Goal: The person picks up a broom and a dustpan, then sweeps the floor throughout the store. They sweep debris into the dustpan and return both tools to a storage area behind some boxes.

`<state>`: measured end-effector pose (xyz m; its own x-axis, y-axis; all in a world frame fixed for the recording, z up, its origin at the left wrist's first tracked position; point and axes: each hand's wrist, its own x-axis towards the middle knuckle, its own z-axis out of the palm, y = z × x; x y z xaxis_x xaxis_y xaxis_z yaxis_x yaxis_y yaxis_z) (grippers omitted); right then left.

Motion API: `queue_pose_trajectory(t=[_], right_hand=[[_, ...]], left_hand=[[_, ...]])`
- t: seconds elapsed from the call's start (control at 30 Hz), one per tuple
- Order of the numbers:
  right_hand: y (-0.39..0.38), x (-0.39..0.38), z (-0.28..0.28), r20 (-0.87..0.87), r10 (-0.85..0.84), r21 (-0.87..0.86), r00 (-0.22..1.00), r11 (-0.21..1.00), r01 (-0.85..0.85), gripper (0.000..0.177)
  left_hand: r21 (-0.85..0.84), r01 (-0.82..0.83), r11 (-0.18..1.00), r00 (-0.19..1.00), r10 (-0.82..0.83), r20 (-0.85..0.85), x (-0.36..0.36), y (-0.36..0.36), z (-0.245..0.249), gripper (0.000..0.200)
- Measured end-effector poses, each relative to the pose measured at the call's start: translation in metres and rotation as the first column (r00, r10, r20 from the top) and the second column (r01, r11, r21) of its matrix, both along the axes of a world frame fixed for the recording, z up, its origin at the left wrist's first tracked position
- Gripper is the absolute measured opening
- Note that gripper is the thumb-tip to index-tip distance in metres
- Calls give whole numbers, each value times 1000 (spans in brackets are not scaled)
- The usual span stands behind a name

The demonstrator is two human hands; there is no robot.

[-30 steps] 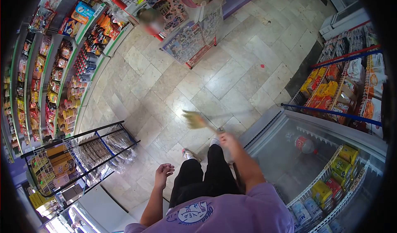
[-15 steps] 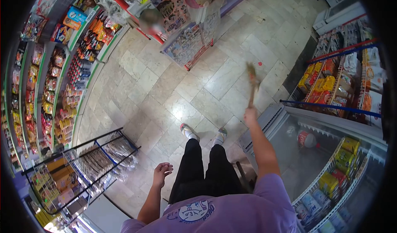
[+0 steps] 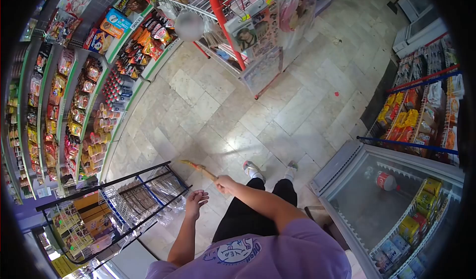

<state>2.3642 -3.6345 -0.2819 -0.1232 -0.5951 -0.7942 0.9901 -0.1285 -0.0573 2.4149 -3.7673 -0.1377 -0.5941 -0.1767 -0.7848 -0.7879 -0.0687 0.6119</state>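
My right hand (image 3: pixel 225 184) is closed around the wooden handle of a brush (image 3: pixel 201 169). Its yellowish, bristle-like end points left and is slightly blurred, so its exact kind is hard to make out. Close by, to the lower left, my left hand (image 3: pixel 196 202) holds nothing, its fingers loosely bent and apart. The brush is in the air near the end of a black wire rack (image 3: pixel 168 166) hung with plastic-wrapped packs (image 3: pixel 166 185).
Curved snack shelves (image 3: pixel 119 125) line the left. A red-framed display rack (image 3: pixel 258 96) stands ahead on the tiled floor (image 3: pixel 218 105). At right are a glass-topped cooler (image 3: pixel 342 180) with drinks and a rack of packets (image 3: pixel 401 115). A small red scrap (image 3: pixel 336 94) lies on the floor.
My right hand has swung the brush from far right across my body to the left, close to my left hand. The view has shifted, moving the surroundings rightward. My left hand's fingers look slightly more bent.
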Motion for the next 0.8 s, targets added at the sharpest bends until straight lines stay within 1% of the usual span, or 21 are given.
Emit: queue_pose_trajectory(t=[0.07, 0.1, 0.17, 0.23, 0.3, 0.33, 0.37, 0.4, 0.43, 0.47, 0.57, 0.63, 0.67, 0.77, 0.8], right_hand=[[-79, -5, -139, -2, -127, 87, 992, 988, 126, 12], [-60, -20, -156, 53, -235, 92, 971, 969, 230, 13], [-18, -53, -183, 155, -443, 114, 883, 896, 429, 15], [85, -65, -217, 87, -628, 137, 773, 776, 615, 11], [215, -74, -237, 50, -787, 96, 615, 617, 781, 11], [276, -88, -188, 273, -820, -3, 502, 522, 853, 10], [330, -103, -141, 296, -865, 171, 405, 465, 869, 11], [403, -94, -237, 489, -765, 48, 420, 504, 862, 11], [437, -109, -195, 391, -830, 198, 397, 497, 845, 12], [471, -124, -138, 284, -878, 343, 385, 468, 815, 13], [573, -148, -126, 199, -893, 417, 403, 449, 790, 13], [619, -168, -125, 86, -902, 459, 423, 413, 787, 11], [642, -173, -123, 29, -905, 482, 424, 384, 788, 10], [683, -188, -107, -283, -761, 533, 584, 382, 755, 8], [691, -191, -92, -321, -733, 529, 600, 386, 755, 8]], left_hand=[[-16, -26, 1000, 1000, 26, 14, -1, -2, 4, 17], [-23, -39, 999, 999, 39, 21, -2, -1, 5, 17], [-22, -42, 999, 998, 42, 40, 1, -1, 3, 19], [-23, -43, 999, 997, 44, 58, -1, 7, -1, 19], [-14, -61, 998, 995, 62, 77, -7, 21, -4, 19], [-10, -70, 997, 994, 71, 87, -11, 29, -6, 19], [-6, -69, 998, 994, 69, 89, -16, 39, -9, 19], [-2, -68, 998, 993, 68, 93, -21, 51, -12, 19], [2, -71, 998, 993, 70, 98, -28, 65, -15, 19], [-2, -55, 998, 994, 55, 97, -36, 80, -14, 19], [-5, -40, 999, 996, 40, 83, -62, 143, -14, 19], [-7, -23, 1000, 996, 24, 84, -80, 182, -12, 19], [12, 19, 1000, 995, -20, 94, -88, 207, -9, 18], [15, 213, 977, 975, -214, 67, -119, 280, -6, 18], [25, 233, 972, 970, -235, 59, -128, 303, -5, 18]])
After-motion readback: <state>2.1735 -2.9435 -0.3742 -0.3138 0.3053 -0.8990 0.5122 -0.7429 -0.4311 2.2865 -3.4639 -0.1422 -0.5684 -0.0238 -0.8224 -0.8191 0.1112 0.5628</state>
